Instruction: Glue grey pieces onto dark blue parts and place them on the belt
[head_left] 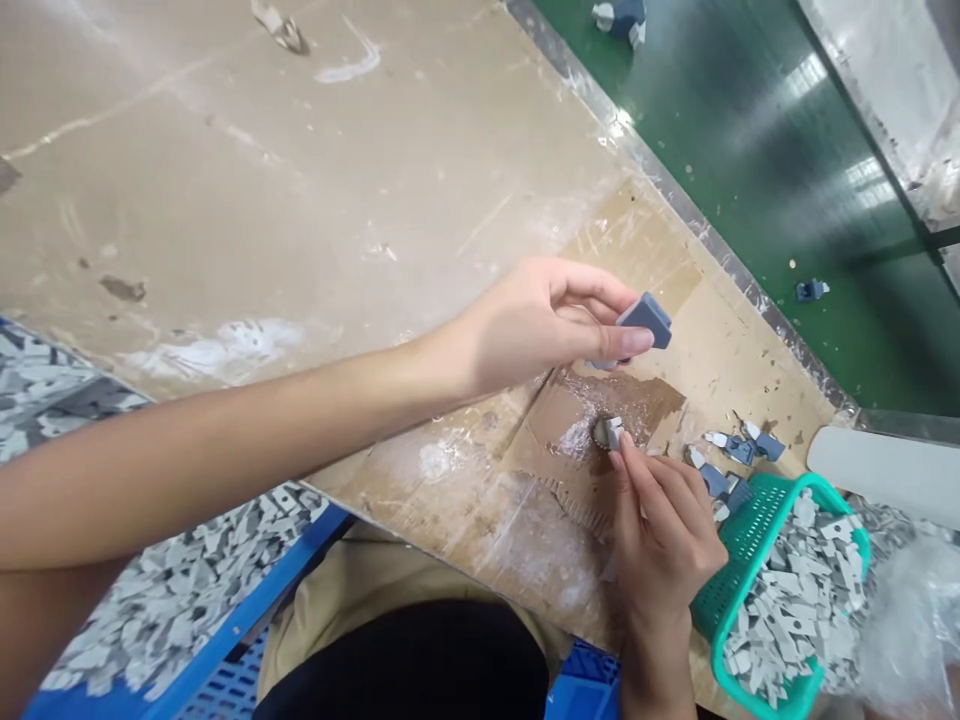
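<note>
My left hand (551, 320) is closed on a small blue-grey plastic part (650, 318), held above the worktable (420, 190) between thumb and fingers. Lower and to the right, my right hand (664, 515) pinches a small light-grey piece (614, 431) between thumb and fingertips. That piece is at a small round dark-rimmed thing (601, 433) on a worn brown cardboard patch (547, 425); I cannot tell whether they touch. Several blue-grey parts with pale tips (739, 447) lie on the table just beyond my right hand.
A green plastic basket (750, 515) of light-grey pieces stands at the right, beside a clear plastic bag (911, 610). Blue crates (247, 615) at lower left hold many similar pieces. Beyond the table's metal edge (697, 225) runs a green conveyor belt (750, 170) carrying a few parts.
</note>
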